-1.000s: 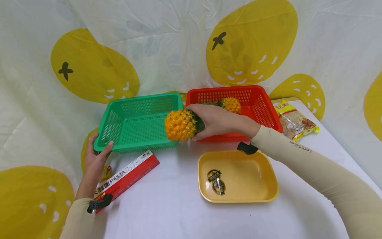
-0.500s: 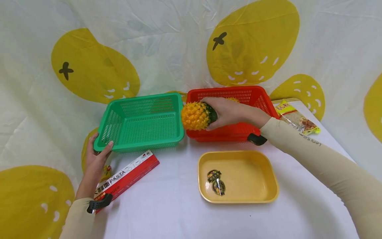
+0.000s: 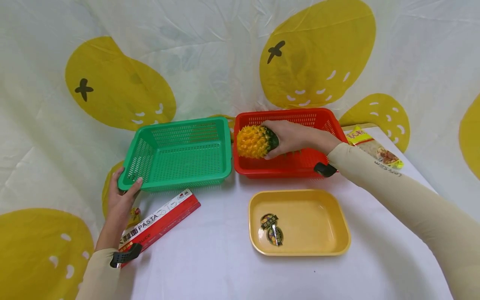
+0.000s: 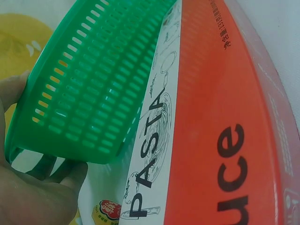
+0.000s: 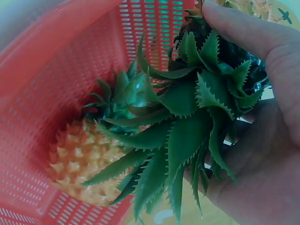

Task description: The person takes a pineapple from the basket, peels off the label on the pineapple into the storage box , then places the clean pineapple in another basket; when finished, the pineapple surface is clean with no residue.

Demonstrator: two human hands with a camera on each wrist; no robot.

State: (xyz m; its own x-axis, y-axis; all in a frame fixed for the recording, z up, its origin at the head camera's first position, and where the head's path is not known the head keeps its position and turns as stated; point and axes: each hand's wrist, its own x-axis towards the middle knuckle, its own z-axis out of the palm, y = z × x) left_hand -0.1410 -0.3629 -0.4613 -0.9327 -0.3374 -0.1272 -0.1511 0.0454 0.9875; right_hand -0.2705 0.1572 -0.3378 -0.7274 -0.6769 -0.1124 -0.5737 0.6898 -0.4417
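1. Now the right hand (image 3: 296, 137) holds a toy pineapple (image 3: 254, 141) by its leafy end, the fingers curled round the green crown (image 5: 197, 117), so the yellow body points toward the green basket (image 3: 180, 152).
2. This pineapple hangs over the left part of the red basket (image 3: 330, 125), above its floor; I cannot tell whether it touches the mesh.
3. A second pineapple (image 5: 84, 164) lies inside the same red basket, under the leaves of the held one.
4. The left hand (image 3: 121, 200) grips the near left corner of the green basket, thumb on the rim, probably to keep it steady on the bench (image 3: 210, 266).
5. A pasta box (image 3: 161, 221) lies just beside this hand, and a yellow tray (image 3: 337, 216) stands in front of the red basket.
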